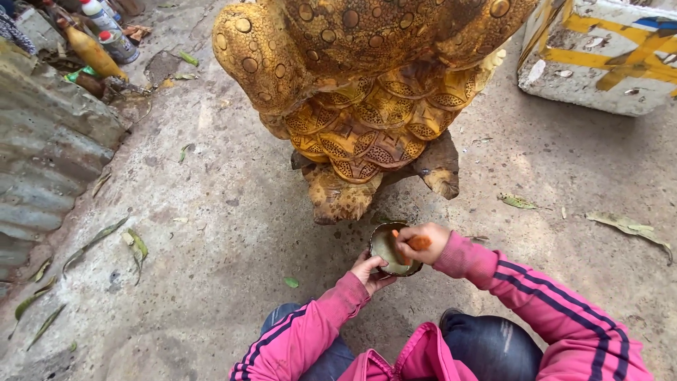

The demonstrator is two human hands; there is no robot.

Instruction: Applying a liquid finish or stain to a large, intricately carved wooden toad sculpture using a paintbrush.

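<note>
The left hand (pixel 369 271) cups one small round dark bowl (pixel 392 251) low over the concrete floor (pixel 211 233); the right hand (pixel 421 242) pinches one orange-handled brush (pixel 417 243) inside it, before one carved golden wooden toad statue (pixel 360 92).

Labelled white bottles (pixel 106 25), top left

The large carved wooden toad statue (pixel 360 92) is golden brown, dotted with ringed round bumps above and overlapping cross-hatched coin discs below. The pink jacket sleeves (pixel 564 310) carry dark navy stripes. The white foam box (pixel 606 56) bears yellow tape bands, and the floor (pixel 211 233) is grey.
</note>
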